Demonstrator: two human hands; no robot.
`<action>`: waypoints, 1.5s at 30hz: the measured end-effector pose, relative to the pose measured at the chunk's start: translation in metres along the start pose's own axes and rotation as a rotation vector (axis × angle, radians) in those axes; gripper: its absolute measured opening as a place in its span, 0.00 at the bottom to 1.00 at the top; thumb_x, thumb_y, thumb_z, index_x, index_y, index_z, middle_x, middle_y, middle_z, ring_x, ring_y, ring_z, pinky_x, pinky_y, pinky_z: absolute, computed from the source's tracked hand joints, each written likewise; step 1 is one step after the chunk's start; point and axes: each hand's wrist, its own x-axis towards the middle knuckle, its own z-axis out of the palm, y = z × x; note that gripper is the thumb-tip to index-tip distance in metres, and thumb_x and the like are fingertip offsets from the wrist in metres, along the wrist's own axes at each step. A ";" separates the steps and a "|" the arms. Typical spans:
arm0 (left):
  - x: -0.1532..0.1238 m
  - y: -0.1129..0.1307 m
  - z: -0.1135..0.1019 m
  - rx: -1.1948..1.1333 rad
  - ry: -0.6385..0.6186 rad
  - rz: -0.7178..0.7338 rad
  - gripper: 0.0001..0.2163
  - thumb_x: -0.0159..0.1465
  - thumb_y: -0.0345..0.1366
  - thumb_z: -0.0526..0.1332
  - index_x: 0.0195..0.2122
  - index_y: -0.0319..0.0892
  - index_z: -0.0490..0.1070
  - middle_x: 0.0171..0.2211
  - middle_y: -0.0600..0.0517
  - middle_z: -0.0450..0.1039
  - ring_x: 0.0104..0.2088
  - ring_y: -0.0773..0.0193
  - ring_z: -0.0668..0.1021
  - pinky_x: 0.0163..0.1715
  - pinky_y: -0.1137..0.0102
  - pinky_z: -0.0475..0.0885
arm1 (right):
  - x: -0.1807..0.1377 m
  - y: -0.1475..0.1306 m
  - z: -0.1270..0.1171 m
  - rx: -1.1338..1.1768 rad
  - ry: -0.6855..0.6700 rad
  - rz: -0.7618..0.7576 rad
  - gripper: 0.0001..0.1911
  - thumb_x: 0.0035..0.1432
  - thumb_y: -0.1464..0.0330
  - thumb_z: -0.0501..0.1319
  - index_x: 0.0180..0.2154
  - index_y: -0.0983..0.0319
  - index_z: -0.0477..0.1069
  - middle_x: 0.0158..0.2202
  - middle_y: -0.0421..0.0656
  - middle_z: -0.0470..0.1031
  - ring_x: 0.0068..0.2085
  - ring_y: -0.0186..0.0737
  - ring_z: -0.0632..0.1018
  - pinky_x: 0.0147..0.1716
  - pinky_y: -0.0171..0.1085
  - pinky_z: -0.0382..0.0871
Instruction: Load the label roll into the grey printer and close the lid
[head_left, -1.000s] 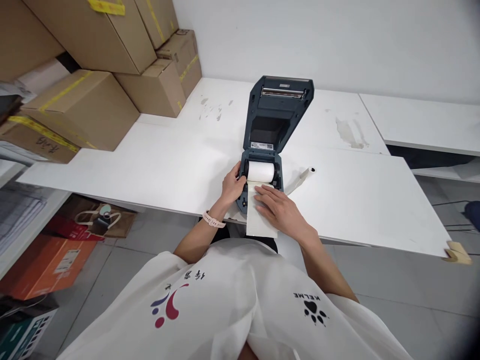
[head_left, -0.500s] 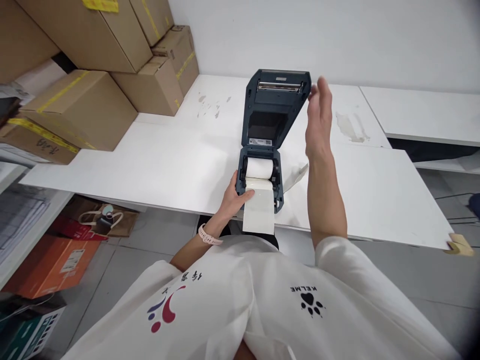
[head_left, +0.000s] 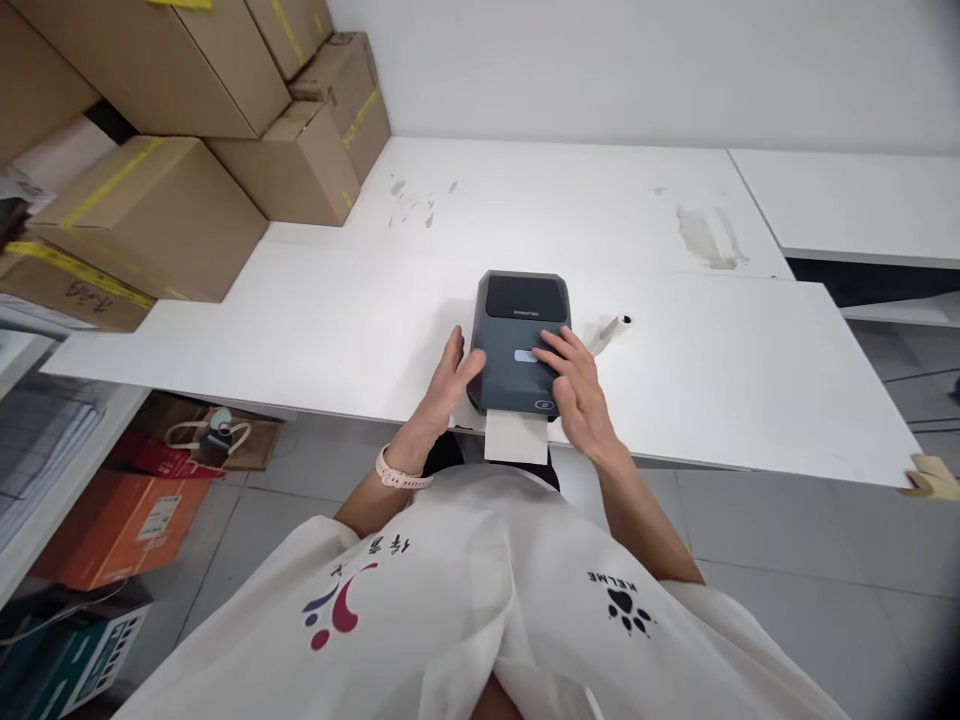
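A dark grey label printer [head_left: 504,375] stands at the front edge of the white table with its lid down. A strip of white label paper [head_left: 516,437] sticks out of its front, past the table edge. My right hand [head_left: 581,390] lies on the right side of the lid, fingers spread beside a light blue button. At the printer's left side is my left hand [head_left: 444,385], thumb toward the lid and fingers apart, holding nothing. The paper roll inside the printer is hidden by the lid.
A small rolled white paper tube [head_left: 613,328] lies right of the printer on the white table [head_left: 337,320]. Stacked cardboard boxes [head_left: 154,215] fill the table's left end. An orange box [head_left: 124,525] is on the floor at left. A white wall rises behind.
The printer's lid has swung down from upright to shut. My right hand came down from beside the raised lid onto its top. My left hand left the label strip for the printer's side.
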 end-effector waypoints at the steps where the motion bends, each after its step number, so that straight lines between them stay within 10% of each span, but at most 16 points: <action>1: 0.000 0.000 0.005 -0.002 -0.017 -0.003 0.43 0.65 0.60 0.60 0.76 0.52 0.45 0.78 0.48 0.44 0.77 0.45 0.51 0.72 0.52 0.60 | -0.007 0.001 0.005 -0.034 0.010 0.000 0.25 0.76 0.58 0.42 0.66 0.52 0.65 0.70 0.44 0.67 0.75 0.50 0.59 0.73 0.59 0.56; 8: 0.001 -0.014 0.016 -0.018 -0.043 0.104 0.39 0.63 0.52 0.65 0.72 0.45 0.56 0.74 0.43 0.58 0.71 0.44 0.65 0.68 0.54 0.67 | -0.022 0.018 0.028 -0.108 0.034 0.007 0.28 0.75 0.62 0.41 0.72 0.48 0.54 0.72 0.43 0.62 0.76 0.51 0.56 0.72 0.62 0.58; 16: -0.018 -0.036 0.010 0.095 0.106 0.147 0.35 0.65 0.55 0.62 0.68 0.46 0.59 0.71 0.42 0.63 0.67 0.51 0.71 0.60 0.62 0.71 | -0.024 0.019 0.038 -0.126 0.081 0.083 0.27 0.74 0.60 0.39 0.67 0.50 0.64 0.68 0.44 0.69 0.75 0.51 0.59 0.71 0.63 0.58; 19: -0.047 -0.047 0.005 0.220 0.237 0.027 0.24 0.62 0.55 0.65 0.52 0.44 0.71 0.51 0.45 0.77 0.48 0.58 0.79 0.46 0.65 0.73 | -0.023 0.017 0.039 -0.101 0.105 0.098 0.26 0.74 0.61 0.40 0.64 0.51 0.67 0.67 0.44 0.70 0.75 0.50 0.59 0.71 0.61 0.58; 24: -0.064 -0.034 0.010 0.032 -0.302 -0.302 0.22 0.60 0.57 0.65 0.23 0.43 0.66 0.19 0.57 0.64 0.21 0.71 0.65 0.25 0.70 0.59 | -0.022 0.015 0.038 -0.110 0.139 0.064 0.25 0.74 0.62 0.41 0.62 0.53 0.68 0.65 0.46 0.71 0.74 0.50 0.61 0.70 0.60 0.60; 31: -0.061 -0.018 0.001 0.140 -0.433 -0.255 0.25 0.59 0.58 0.66 0.18 0.43 0.65 0.15 0.57 0.62 0.20 0.70 0.68 0.24 0.71 0.61 | -0.017 0.008 0.025 -0.233 0.055 0.011 0.23 0.74 0.58 0.45 0.58 0.49 0.74 0.65 0.44 0.71 0.71 0.53 0.65 0.68 0.57 0.62; 34: -0.059 -0.026 -0.014 0.209 -0.394 -0.242 0.26 0.63 0.60 0.61 0.19 0.43 0.70 0.17 0.55 0.67 0.19 0.69 0.68 0.23 0.70 0.62 | -0.009 0.001 0.018 -0.362 -0.006 0.014 0.20 0.74 0.57 0.49 0.55 0.46 0.77 0.63 0.43 0.73 0.68 0.54 0.68 0.69 0.60 0.56; 39: -0.043 -0.030 -0.024 0.213 0.187 0.075 0.22 0.68 0.57 0.57 0.39 0.44 0.79 0.40 0.47 0.82 0.41 0.59 0.82 0.40 0.67 0.76 | -0.006 -0.005 0.016 -0.383 -0.051 0.026 0.16 0.73 0.57 0.53 0.52 0.47 0.77 0.64 0.41 0.74 0.71 0.57 0.64 0.72 0.66 0.43; 42: -0.034 -0.031 -0.015 0.197 0.132 0.198 0.27 0.73 0.56 0.50 0.68 0.52 0.63 0.73 0.50 0.60 0.73 0.56 0.64 0.69 0.60 0.64 | -0.023 -0.003 0.023 -0.231 0.054 0.112 0.21 0.74 0.56 0.48 0.62 0.48 0.69 0.72 0.44 0.62 0.74 0.58 0.59 0.71 0.65 0.51; 45: -0.032 -0.036 -0.001 0.214 -0.006 0.201 0.30 0.74 0.57 0.43 0.75 0.58 0.47 0.79 0.58 0.40 0.78 0.60 0.45 0.77 0.58 0.46 | -0.044 -0.002 0.031 -0.084 0.152 0.276 0.29 0.75 0.56 0.43 0.73 0.47 0.50 0.76 0.46 0.54 0.75 0.56 0.57 0.70 0.65 0.56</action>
